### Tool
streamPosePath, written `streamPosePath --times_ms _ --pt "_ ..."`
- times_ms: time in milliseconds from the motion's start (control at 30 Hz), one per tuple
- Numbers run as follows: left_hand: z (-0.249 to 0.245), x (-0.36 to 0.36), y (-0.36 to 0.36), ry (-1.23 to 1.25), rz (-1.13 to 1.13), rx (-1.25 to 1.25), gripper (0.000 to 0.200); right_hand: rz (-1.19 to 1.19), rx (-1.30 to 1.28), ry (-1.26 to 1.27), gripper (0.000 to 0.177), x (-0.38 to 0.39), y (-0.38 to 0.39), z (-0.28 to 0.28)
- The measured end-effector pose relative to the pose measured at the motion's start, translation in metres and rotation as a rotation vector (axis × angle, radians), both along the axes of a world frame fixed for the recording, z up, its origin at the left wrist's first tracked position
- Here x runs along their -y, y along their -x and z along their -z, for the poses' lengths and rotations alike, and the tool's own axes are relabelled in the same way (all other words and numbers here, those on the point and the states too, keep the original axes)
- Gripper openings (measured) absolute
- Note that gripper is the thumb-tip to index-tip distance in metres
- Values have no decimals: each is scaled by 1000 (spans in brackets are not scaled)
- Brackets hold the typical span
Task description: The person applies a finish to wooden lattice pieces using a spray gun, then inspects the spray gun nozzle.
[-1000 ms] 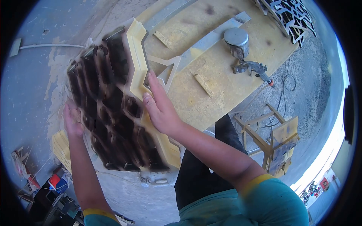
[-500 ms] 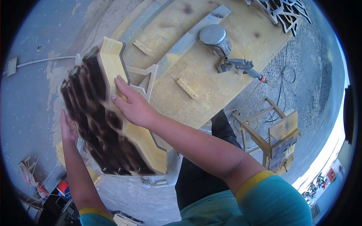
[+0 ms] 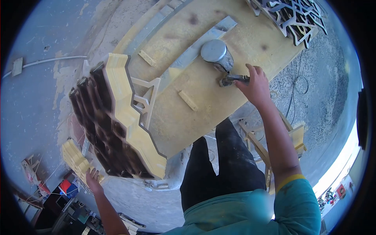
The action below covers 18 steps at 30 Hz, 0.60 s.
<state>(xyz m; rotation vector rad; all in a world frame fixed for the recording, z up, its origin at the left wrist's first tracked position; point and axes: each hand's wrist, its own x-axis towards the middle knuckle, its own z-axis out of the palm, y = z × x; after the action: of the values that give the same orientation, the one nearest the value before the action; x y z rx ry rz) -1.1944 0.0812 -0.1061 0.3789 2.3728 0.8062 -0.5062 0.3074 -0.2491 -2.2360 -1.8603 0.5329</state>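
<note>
A spray gun with a round metal cup lies near the table's right edge. My right hand is closed around its handle. At the left stands a panel with a dark, wavy brown face and a pale yellow zigzag edge; neither hand touches it. Below and left of it is a second pale yellow piece with a stepped edge. My left hand rests against that piece, fingers stretched and apart. The panel partly hides what lies behind it.
The dusty table bears a long grey strip and small wood blocks. Black lattice pieces overhang its far right corner. A wooden stool stands on the floor at right, near a thin hose.
Both hands have left the dark panel. My right hand has moved right onto the spray gun's handle; my left has moved down to the second pale piece.
</note>
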Motion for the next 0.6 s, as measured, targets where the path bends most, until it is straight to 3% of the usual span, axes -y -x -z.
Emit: streamPosePath --times_ms 100,233,333,400,500,600 --pt "-1 92 -58 139 -225 21 52 -77 -445 337 60 -10 -34 4" --pt "17 185 -183 506 -228 359 45 -144 -680 489 46 -17 -52 22" --pt "40 220 -275 773 75 710 50 -309 -631 170 44 -14 -48 40" --pt "48 210 -329 712 360 739 55 -292 -567 239 40 -10 -47 37" --pt "64 163 -371 954 719 492 60 -251 -463 351 36 -6 -55 41" --pt "80 138 -401 939 647 304 62 -258 -476 434 33 -9 -43 37"
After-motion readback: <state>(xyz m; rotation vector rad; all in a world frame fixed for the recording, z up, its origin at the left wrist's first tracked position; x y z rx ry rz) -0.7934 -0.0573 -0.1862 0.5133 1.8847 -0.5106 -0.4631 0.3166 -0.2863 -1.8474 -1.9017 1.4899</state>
